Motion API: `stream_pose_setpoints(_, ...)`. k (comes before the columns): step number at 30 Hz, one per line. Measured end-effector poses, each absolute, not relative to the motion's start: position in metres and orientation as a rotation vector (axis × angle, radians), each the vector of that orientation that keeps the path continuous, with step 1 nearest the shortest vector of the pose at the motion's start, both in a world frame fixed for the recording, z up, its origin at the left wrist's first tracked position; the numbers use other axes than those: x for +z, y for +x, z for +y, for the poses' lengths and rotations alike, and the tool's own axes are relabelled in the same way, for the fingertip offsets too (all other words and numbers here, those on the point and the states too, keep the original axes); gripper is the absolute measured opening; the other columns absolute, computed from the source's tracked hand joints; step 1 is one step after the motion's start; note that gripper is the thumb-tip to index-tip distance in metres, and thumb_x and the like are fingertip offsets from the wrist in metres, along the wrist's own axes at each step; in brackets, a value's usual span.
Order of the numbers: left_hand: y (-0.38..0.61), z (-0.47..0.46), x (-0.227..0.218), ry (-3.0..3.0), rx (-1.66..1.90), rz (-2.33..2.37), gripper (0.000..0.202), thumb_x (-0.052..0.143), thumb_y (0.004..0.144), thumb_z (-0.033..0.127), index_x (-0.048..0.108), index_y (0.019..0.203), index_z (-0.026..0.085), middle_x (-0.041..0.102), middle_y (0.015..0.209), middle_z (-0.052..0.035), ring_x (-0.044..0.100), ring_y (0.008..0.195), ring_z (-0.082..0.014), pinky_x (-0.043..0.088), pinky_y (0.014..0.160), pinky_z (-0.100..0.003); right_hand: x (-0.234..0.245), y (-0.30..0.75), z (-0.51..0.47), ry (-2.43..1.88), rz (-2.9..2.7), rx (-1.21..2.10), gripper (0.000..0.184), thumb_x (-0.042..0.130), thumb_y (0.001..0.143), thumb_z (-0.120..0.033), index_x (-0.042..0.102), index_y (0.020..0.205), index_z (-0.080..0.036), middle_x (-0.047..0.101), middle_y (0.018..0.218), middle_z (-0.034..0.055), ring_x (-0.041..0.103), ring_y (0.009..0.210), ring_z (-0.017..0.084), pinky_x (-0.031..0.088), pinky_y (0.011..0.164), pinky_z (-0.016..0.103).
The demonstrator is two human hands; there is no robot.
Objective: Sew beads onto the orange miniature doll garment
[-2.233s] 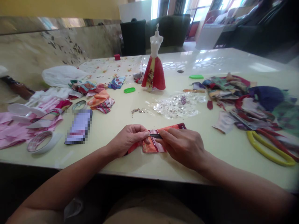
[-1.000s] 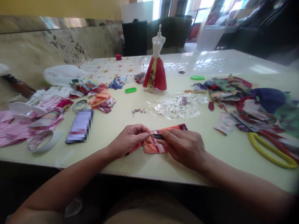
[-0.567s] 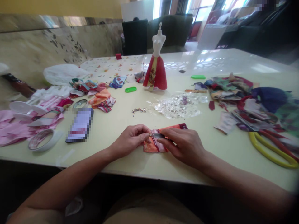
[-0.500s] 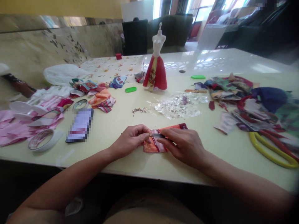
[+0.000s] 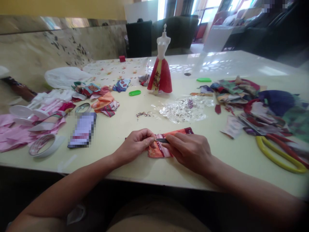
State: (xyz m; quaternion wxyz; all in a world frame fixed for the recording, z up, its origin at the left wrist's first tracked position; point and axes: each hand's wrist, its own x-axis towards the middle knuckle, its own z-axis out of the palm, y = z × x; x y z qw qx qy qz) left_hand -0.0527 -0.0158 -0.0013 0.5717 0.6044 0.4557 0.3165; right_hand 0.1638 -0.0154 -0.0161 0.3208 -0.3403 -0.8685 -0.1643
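Observation:
An orange and pink piece of fabric (image 5: 166, 149) with dark red bands lies flat on the table, a row of small pale dots along its trim. My right hand (image 5: 190, 149) rests over its right part, closed round a pair of dark tweezers (image 5: 162, 140) whose tip points left. At that tip, the thumb and fingertips of my left hand (image 5: 138, 143) are pinched together over the fabric's left part. What sits between them is too small to make out. Beyond the hands are scattered tiny gems (image 5: 143, 114) and a clear plastic bag (image 5: 181, 109) of sparkling pieces.
A white dress form (image 5: 161, 72) in a red skirt stands further back. Left are a phone (image 5: 82, 130), tape rolls (image 5: 42, 146) and pink cloth (image 5: 14, 135). On the right, fabric scraps (image 5: 241, 93) lie behind yellow-handled scissors (image 5: 277, 161). Green trays (image 5: 134, 93) sit mid-table.
My right hand has shifted its fingers slightly on the tweezers, and more of the dark tip shows. The left hand and the fabric have stayed nearly still.

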Motion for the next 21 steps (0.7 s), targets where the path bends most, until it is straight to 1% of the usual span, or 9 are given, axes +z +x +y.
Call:
stream_pose_setpoints(4, -0.0522, -0.0166, -0.0037, 1.366, 0.761, 1.057, 0.020, 0.057, 0.089, 0.033, 0.056, 0.083, 0.015, 0.060, 0.075, -0.0005, 0.050, 0.067, -0.0082, 0.040, 0.065, -0.021, -0.0147, 0.1633, -0.0153, -0.874, -2.281, -0.447, 0.023, 0.057, 0.091, -0.034, 0.067, 0.077, -0.018, 0.056, 0.057, -0.0017, 0.040, 0.050, 0.009, 0.022, 0.052, 0.028)
stream_pose_setpoints(8, -0.0519, -0.0170, -0.0044, 1.315, 0.779, 1.047, 0.019, 0.058, 0.089, 0.033, 0.056, 0.083, 0.014, 0.060, 0.076, -0.0002, 0.051, 0.067, -0.0071, 0.040, 0.066, -0.020, -0.0125, 0.1626, -0.0168, -0.865, -2.282, -0.431, 0.026, 0.056, 0.092, -0.034, 0.065, 0.074, -0.018, 0.056, 0.057, -0.0016, 0.040, 0.050, 0.009, 0.022, 0.052, 0.028)
stream_pose_setpoints(13, -0.0524, -0.0161, -0.0071, 1.255, 0.788, 1.013, 0.019, 0.059, 0.089, 0.032, 0.057, 0.083, 0.015, 0.064, 0.077, -0.0013, 0.056, 0.070, -0.0078, 0.043, 0.070, -0.021, -0.0131, 0.1611, -0.0183, -0.850, -2.284, -0.454, 0.025, 0.059, 0.090, -0.033, 0.064, 0.070, -0.019, 0.053, 0.055, -0.0020, 0.039, 0.049, 0.010, 0.021, 0.052, 0.029)
stream_pose_setpoints(17, -0.0525, -0.0156, -0.0091, 1.186, 0.801, 0.965, 0.019, 0.060, 0.088, 0.033, 0.059, 0.085, 0.014, 0.066, 0.079, -0.0025, 0.059, 0.074, -0.0096, 0.045, 0.076, -0.024, -0.0142, 0.1620, -0.0180, -0.854, -2.280, -0.455, 0.025, 0.058, 0.090, -0.034, 0.066, 0.073, -0.018, 0.055, 0.057, -0.0015, 0.040, 0.050, 0.011, 0.022, 0.052, 0.029)
stream_pose_setpoints(21, -0.0510, -0.0160, -0.0065, 1.111, 0.828, 0.936, 0.021, 0.061, 0.087, 0.034, 0.063, 0.086, 0.013, 0.065, 0.076, -0.0023, 0.060, 0.072, -0.0098, 0.046, 0.076, -0.024, -0.0147, 0.1623, -0.0175, -0.872, -2.286, -0.453, 0.026, 0.056, 0.092, -0.035, 0.067, 0.074, -0.019, 0.055, 0.057, -0.0014, 0.041, 0.050, 0.011, 0.022, 0.052, 0.029)
